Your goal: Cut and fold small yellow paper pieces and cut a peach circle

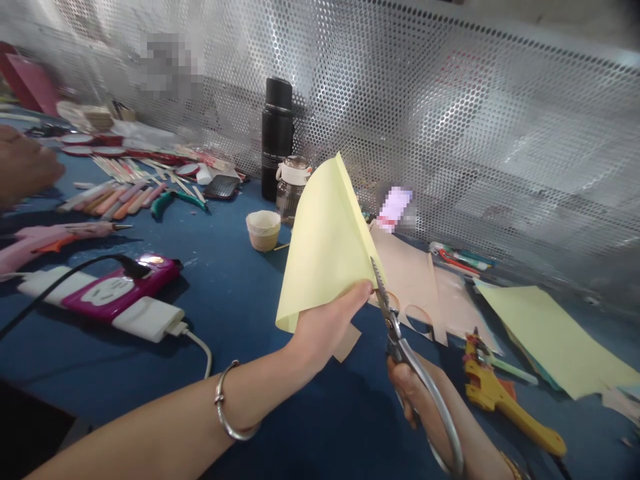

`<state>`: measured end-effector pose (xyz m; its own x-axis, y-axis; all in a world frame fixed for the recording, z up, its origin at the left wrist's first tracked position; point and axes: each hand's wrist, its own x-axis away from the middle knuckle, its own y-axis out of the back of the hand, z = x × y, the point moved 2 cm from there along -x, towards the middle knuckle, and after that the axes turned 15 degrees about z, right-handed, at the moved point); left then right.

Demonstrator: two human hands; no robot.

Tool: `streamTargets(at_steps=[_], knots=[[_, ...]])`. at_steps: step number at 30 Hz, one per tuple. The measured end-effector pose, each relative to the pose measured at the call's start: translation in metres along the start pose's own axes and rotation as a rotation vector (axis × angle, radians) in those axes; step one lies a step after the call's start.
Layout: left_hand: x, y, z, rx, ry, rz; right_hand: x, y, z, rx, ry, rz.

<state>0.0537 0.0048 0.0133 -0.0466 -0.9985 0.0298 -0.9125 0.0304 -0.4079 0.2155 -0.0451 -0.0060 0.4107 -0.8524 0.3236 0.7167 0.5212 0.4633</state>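
My left hand (pixel 325 327) pinches a pale yellow sheet of paper (pixel 325 240) at its lower right edge and holds it up, bent into a curve, above the blue table. In my right hand (pixel 420 387) is a pair of metal scissors (pixel 400 343), fingers wrapped through the handles. Pointing up and to the left, the blades meet the right edge of the paper close to my left thumb. Whether the blades are parted is hard to make out. Under my left hand lies a small beige paper scrap (pixel 347 343).
Pink sheets with round cut-outs (pixel 410 267), yellow paper (pixel 555 327) and a yellow-handled tool (pixel 510 407) lie right. Behind stand a black bottle (pixel 277 133), a jar (pixel 290 193) and a small cup (pixel 263 231). Left are a purple power strip (pixel 113 293), a pink glue gun (pixel 60 240) and another person's hand (pixel 27 167).
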Motion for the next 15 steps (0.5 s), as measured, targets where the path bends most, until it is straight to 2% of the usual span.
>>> streamTargets(at_steps=[15], knots=[[-0.0009,-0.0005,-0.0019,0.016,0.005,0.025,0.0023,0.0008,0.0030,0.001,0.007,0.011]])
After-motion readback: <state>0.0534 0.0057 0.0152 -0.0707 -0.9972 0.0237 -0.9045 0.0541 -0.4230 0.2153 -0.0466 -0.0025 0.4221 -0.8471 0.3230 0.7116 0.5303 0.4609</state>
